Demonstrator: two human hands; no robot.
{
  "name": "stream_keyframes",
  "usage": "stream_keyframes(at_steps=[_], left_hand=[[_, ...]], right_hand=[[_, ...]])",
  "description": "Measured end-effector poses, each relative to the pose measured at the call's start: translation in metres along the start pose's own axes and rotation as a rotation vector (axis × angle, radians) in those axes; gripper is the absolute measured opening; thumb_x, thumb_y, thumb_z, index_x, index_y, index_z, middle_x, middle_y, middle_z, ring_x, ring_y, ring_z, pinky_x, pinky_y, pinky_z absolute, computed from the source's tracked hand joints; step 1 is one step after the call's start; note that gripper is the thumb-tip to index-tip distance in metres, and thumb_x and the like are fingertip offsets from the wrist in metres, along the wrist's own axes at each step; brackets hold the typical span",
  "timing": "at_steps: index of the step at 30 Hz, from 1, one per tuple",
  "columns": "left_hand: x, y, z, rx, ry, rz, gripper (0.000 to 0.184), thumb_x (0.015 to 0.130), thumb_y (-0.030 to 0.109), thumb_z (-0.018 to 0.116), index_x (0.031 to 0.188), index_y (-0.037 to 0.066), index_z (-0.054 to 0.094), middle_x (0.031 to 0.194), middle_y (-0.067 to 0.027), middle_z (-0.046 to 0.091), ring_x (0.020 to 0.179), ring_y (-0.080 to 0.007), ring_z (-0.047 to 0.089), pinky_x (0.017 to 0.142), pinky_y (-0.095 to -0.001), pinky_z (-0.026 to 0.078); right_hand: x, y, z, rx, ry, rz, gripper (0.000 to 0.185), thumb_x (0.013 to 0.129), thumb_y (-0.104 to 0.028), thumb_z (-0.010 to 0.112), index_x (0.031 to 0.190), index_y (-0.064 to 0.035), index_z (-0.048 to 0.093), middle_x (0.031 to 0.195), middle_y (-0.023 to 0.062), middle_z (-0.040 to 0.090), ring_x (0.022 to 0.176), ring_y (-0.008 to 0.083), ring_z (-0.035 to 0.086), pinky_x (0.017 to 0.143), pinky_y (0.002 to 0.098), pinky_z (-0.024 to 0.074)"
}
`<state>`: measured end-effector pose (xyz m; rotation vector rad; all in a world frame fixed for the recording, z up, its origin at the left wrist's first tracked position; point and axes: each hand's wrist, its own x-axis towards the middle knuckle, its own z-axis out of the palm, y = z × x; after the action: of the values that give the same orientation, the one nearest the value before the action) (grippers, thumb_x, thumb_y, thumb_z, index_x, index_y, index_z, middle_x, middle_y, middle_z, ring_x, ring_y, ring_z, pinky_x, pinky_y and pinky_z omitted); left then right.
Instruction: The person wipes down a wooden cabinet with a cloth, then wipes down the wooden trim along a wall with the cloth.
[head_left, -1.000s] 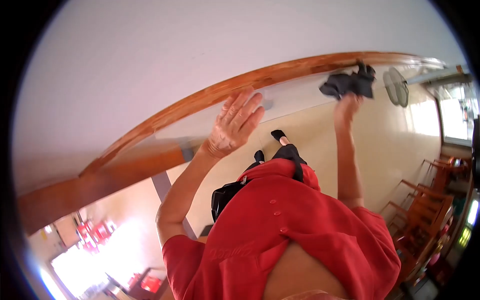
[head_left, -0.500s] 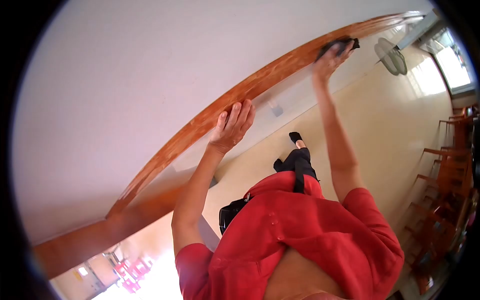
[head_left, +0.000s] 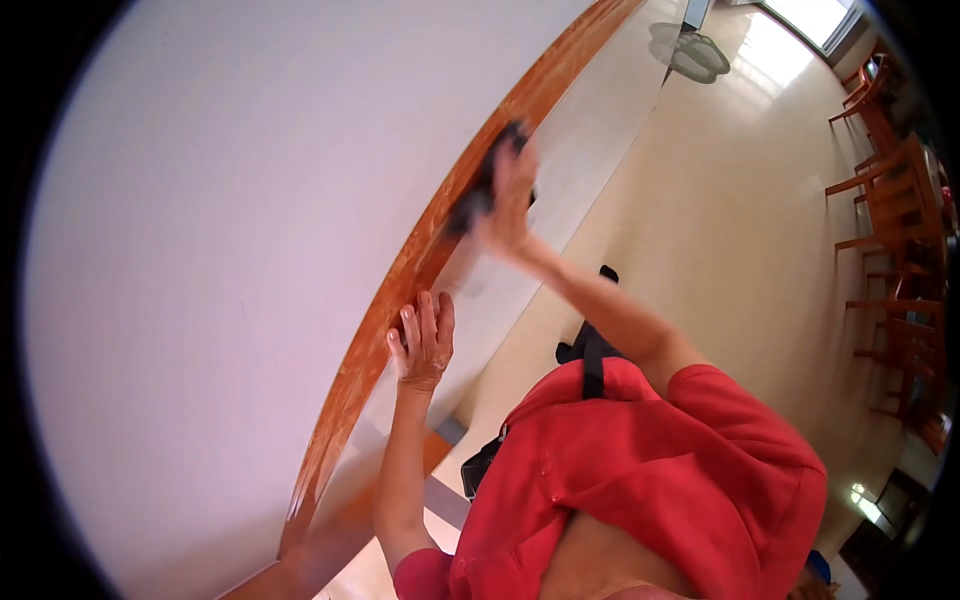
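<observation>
A long brown wooden trim (head_left: 403,268) with a streaky, pale-marked surface curves along the white wall. My right hand (head_left: 510,205) presses a dark cloth (head_left: 466,212) against its middle stretch; hand and cloth are smeared by motion. Lower down, my left hand (head_left: 424,345) rests with fingers spread on the edge of the same trim, holding nothing.
White wall (head_left: 220,250) fills the left side. Below the trim runs a pale panel down to the beige glossy floor (head_left: 690,220). Several wooden chairs (head_left: 890,210) stand along the right. A grey paw-shaped mark (head_left: 690,55) shows near the top.
My right hand has brought the dark cloth back along the trim, closer to my left hand. The left hand stays at the trim's edge while the whole view has turned.
</observation>
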<state>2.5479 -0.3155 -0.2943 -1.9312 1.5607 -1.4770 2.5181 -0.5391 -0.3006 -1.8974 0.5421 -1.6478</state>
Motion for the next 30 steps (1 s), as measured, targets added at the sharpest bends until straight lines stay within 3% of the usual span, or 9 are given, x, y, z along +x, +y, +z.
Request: stream_keyframes(at_steps=[3,7,10,11,16,21,24,27,30], left_hand=[[0.0,0.0,0.003,0.018,0.024,0.016,0.029,0.084,0.023,0.05,0.112,0.022,0.057,0.127,-0.0118,0.048,0.126,-0.0349,0.032,0.105,-0.052,0.014],[-0.001,0.001,0.005,0.008,0.042,0.015,0.029,0.085,0.022,0.047,0.112,0.022,0.057,0.127,-0.0124,0.048,0.126,-0.0348,0.032,0.105,-0.052,0.014],[-0.002,0.003,0.001,0.006,0.023,0.008,0.03,0.086,0.022,0.044,0.112,0.022,0.057,0.128,-0.0129,0.047,0.127,-0.0349,0.031,0.105,-0.0521,0.014],[-0.003,0.004,0.001,-0.005,-0.011,-0.007,0.029,0.085,0.025,0.048,0.113,0.022,0.056,0.129,-0.0115,0.046,0.127,-0.0339,0.03,0.105,-0.0513,0.014],[0.001,0.004,-0.008,-0.117,-0.081,-0.044,0.03,0.084,0.017,0.046,0.113,0.014,0.055,0.129,-0.0161,0.043,0.127,-0.0376,0.03,0.105,-0.0535,0.01],[0.048,0.029,-0.031,-0.487,-0.047,-0.184,0.031,0.081,0.011,0.054,0.112,0.006,0.052,0.13,-0.0207,0.039,0.126,-0.0409,0.029,0.103,-0.0555,0.017],[0.106,0.039,-0.026,-0.628,0.02,-0.128,0.032,0.08,0.007,0.055,0.112,0.003,0.05,0.13,-0.0219,0.037,0.125,-0.0417,0.03,0.1,-0.0556,0.026],[0.158,0.048,-0.006,-0.712,0.038,-0.153,0.032,0.081,0.002,0.052,0.113,0.003,0.05,0.13,-0.0198,0.039,0.125,-0.0405,0.031,0.099,-0.0539,0.028],[0.176,0.058,0.026,-0.546,0.046,-0.093,0.031,0.082,0.003,0.05,0.113,0.005,0.05,0.129,-0.0166,0.042,0.125,-0.0369,0.033,0.1,-0.0513,0.028]], right_hand=[[0.078,0.069,-0.003,0.017,0.292,0.463,0.054,0.088,-0.024,0.044,0.137,-0.0082,0.026,0.138,0.026,0.024,0.129,0.0403,0.018,0.105,0.0463,0.014],[0.082,0.107,-0.005,0.074,0.377,0.67,0.054,0.091,-0.03,0.041,0.137,-0.0076,0.025,0.138,0.0236,0.025,0.128,0.0402,0.019,0.105,0.0447,0.015],[0.014,0.067,0.014,0.119,0.263,0.437,0.059,0.087,-0.019,0.047,0.137,-0.0016,0.022,0.138,0.0269,0.023,0.128,0.0439,0.018,0.104,0.0472,0.0165],[-0.005,0.032,0.007,0.022,0.144,0.344,0.058,0.086,-0.014,0.043,0.137,0.0004,0.019,0.143,0.0217,0.017,0.133,0.0363,0.011,0.107,0.0423,0.0131],[0.011,0.016,-0.011,-0.026,-0.009,0.078,0.074,0.073,-0.023,0.056,0.136,0.0008,0.023,0.142,0.026,0.013,0.132,0.0416,0.012,0.105,0.0509,0.0125],[0.087,0.139,-0.018,0.018,0.277,0.604,0.053,0.089,-0.022,0.044,0.136,-0.0047,0.025,0.139,0.0276,0.019,0.128,0.0408,0.021,0.105,0.0426,0.0184],[0.081,0.155,-0.019,0.004,0.267,0.685,0.052,0.091,-0.024,0.041,0.136,-0.0051,0.024,0.139,0.0281,0.019,0.127,0.0411,0.021,0.105,0.0429,0.0181],[0.046,0.116,-0.01,0.04,0.22,0.431,0.067,0.081,-0.019,0.054,0.137,-0.0028,0.022,0.139,0.0297,0.016,0.129,0.0437,0.016,0.106,0.045,0.0162],[0.051,0.072,-0.034,0.016,-0.09,0.403,0.069,0.082,-0.024,0.05,0.138,-0.0004,0.016,0.143,0.0246,0.005,0.133,0.0404,0.006,0.107,0.0448,0.0119]])
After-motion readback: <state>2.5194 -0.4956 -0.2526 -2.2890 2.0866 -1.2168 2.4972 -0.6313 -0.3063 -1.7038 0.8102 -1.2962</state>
